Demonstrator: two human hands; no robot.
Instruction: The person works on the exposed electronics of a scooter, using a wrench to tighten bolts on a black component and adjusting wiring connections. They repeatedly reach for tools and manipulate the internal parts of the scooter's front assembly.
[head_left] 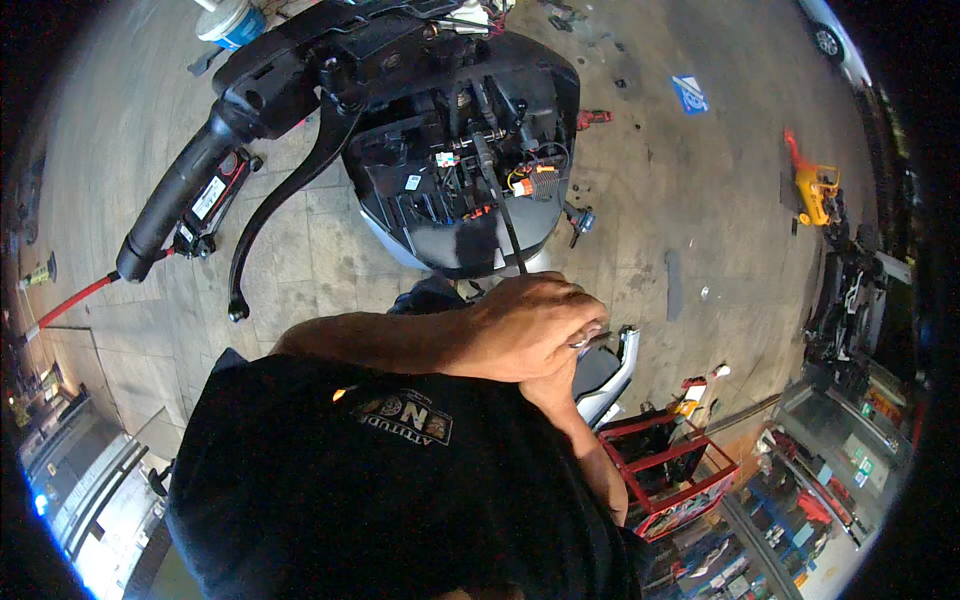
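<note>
My left forearm reaches across my front, and my left hand (545,318) is closed in a fist. From the fist a long dark bar tool, like a wrench (507,220), runs up into the opened front of a scooter (400,225). Its far end lies among metal fittings, cables and connectors. A small shiny metal piece (588,342) shows at the fist's lower right; I cannot make out what it is. My right hand (546,386) is just beneath the left, touching or very close. Its fingers are hidden behind the left hand.
The scooter's black handlebar grip (172,200) and brake lever (280,195) jut out on the left. Behind them on the floor lies a red and black device (215,200). A red metal frame cart (690,478) stands at lower right, a yellow jack (815,193) farther right.
</note>
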